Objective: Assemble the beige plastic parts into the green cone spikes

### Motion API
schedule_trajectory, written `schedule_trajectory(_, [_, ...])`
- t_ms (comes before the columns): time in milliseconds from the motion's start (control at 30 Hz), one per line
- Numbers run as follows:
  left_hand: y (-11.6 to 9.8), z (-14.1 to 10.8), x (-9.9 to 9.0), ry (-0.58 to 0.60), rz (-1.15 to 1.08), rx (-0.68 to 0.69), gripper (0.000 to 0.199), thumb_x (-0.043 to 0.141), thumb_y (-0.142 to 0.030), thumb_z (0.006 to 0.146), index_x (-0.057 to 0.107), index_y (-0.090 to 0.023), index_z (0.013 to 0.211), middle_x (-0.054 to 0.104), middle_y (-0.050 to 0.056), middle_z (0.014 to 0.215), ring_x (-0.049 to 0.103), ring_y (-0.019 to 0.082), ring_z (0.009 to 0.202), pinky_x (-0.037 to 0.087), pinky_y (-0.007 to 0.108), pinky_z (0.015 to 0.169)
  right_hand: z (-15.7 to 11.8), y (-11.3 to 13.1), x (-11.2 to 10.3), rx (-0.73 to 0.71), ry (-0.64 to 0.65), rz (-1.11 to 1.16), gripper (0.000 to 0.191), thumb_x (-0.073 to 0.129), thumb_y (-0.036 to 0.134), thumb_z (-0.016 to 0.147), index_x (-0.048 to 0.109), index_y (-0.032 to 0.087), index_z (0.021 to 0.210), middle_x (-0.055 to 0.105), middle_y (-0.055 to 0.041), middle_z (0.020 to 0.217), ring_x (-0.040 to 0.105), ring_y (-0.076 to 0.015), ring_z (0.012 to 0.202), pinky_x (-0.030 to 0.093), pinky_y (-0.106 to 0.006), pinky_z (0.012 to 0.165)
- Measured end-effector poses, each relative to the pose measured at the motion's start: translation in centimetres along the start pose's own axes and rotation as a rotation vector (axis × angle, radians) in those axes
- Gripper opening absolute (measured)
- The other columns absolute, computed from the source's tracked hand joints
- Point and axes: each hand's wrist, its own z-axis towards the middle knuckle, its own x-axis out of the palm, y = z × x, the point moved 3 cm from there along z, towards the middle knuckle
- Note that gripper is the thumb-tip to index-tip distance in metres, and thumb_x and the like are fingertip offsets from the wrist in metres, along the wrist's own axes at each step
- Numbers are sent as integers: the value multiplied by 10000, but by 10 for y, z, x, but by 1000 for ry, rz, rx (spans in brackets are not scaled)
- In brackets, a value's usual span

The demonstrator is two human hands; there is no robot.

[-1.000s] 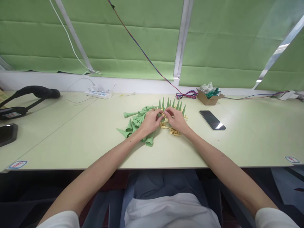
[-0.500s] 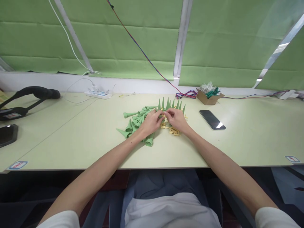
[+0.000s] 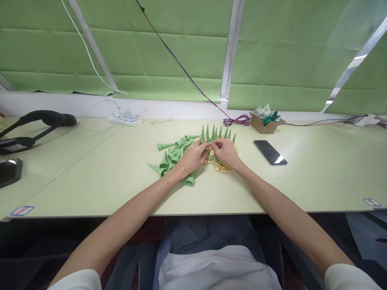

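Note:
My left hand (image 3: 194,156) and my right hand (image 3: 225,151) meet above the middle of the table, fingertips almost touching. The fingers of the left are closed around a green plastic cone, only a little of which shows. Thumb and forefinger of my right hand pinch together; whatever is between them is too small to make out. Left of the hands lies a heap of hollow green cones (image 3: 163,161), some partly under my left wrist. Behind the fingers several green cones (image 3: 220,132) stand upright in a row. Small yellow plastic pieces (image 3: 222,167) lie below my right hand.
A black phone (image 3: 270,152) lies to the right, with a small cardboard box (image 3: 267,123) of plastic wrapping behind it. A bundled cable (image 3: 237,120) and a white power strip (image 3: 125,119) are at the back. A black headset-like frame (image 3: 39,125) and another dark device (image 3: 10,171) lie left.
Both hands stay in the same place; only the fingertips have shifted slightly where they meet. The cones and yellow pieces on the table have not visibly moved.

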Motion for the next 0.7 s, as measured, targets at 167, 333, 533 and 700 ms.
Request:
schedule_trajectory(167, [0,-1,1,1,7,10,161,557,-159,939,669,-159,1055,631,83,926,625,194,823,502,309,736,-1,0,0,42,22,17,327,554,343,858,548,186,571,502,7,478,435,-125,500,328,-271,531])
schedule_trajectory(333, [0,-1,0,6,-2,14,164,544,-177,947,674,-156,1044,626,87,927,611,191,794,498,316,727,0,-2,1,64,46,42,316,548,328,858,538,191,574,514,6,479,457,-128,492,349,-274,534])
schedule_trajectory(533, [1,1,-2,-16,-43,-64,159,569,-221,939,692,-173,1028,627,53,801,588,196,764,480,326,736,1,-2,2,-5,19,2,305,533,379,900,578,185,669,586,-6,599,489,-134,572,366,-275,578])
schedule_trajectory(700, [2,1,-4,-45,-62,-90,169,575,-227,934,700,-165,1029,635,50,778,583,194,746,469,328,736,0,1,1,-47,39,6,248,532,359,905,612,178,756,608,-8,661,507,-133,613,386,-270,616])
